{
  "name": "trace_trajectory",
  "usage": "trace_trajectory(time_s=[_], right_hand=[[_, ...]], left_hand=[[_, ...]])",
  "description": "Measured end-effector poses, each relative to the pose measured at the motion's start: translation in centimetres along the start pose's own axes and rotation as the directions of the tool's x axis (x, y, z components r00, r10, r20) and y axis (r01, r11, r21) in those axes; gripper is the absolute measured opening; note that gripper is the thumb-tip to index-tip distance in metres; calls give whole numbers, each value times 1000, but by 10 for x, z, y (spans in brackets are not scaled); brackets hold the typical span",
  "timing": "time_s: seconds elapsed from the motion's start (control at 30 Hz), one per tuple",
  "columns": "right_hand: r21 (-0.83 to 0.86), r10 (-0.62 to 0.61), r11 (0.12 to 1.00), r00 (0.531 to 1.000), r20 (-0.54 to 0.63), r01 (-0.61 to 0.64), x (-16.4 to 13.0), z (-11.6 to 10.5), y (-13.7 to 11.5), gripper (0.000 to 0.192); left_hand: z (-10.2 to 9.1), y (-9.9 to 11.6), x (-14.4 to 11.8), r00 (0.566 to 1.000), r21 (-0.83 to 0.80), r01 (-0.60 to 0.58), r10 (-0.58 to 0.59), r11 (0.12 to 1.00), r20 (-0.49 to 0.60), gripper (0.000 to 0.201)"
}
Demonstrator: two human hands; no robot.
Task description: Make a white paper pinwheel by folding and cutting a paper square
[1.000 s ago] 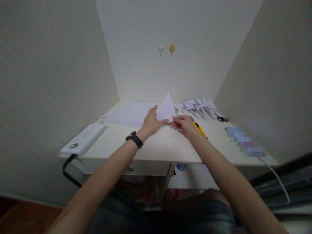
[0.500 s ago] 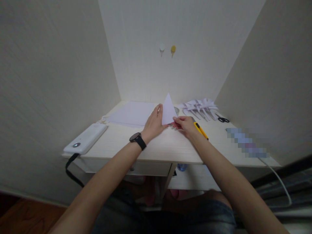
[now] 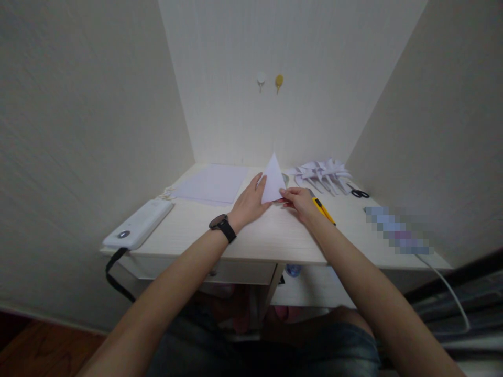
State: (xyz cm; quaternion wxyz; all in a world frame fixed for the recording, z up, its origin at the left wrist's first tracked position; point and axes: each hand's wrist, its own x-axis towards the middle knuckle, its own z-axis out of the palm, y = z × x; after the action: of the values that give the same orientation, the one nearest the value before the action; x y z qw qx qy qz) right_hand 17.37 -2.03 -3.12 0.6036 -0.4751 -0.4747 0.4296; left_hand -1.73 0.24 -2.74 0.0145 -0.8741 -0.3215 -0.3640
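A white sheet of folded paper (image 3: 274,180), pointed at the top, is held between my two hands just above the desk. My left hand (image 3: 251,201), with a black watch at its wrist, grips the paper's left edge, thumb along the bottom and fingers at the side. At the lower right corner, my right hand (image 3: 296,201) pinches the paper between thumb and fingers. Close to the right hand lies a yellow utility knife (image 3: 324,210). Part of a greyish round thing shows behind the paper; what it is I cannot make out.
Flat white paper sheets (image 3: 210,183) lie at the back left. Several folded paper pinwheels (image 3: 322,173) are heaped at the back right, beside black scissors (image 3: 359,193). A white device (image 3: 139,224) with a black strap rests at the left edge. A blurred-out object (image 3: 396,230) with a cable lies right.
The folded paper has come down slightly and tilted a little, its tip shifting right. My left fingers have moved slightly over its left edge. The right hand keeps its pinch.
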Motion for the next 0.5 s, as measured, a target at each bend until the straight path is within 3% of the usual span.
trace_trajectory(time_s=[0.5], right_hand=[[11, -3, 1000, 999, 44, 2, 1, -2, 0, 52]], left_hand=[[2, 1, 0, 999, -30, 26, -25, 999, 46, 77]])
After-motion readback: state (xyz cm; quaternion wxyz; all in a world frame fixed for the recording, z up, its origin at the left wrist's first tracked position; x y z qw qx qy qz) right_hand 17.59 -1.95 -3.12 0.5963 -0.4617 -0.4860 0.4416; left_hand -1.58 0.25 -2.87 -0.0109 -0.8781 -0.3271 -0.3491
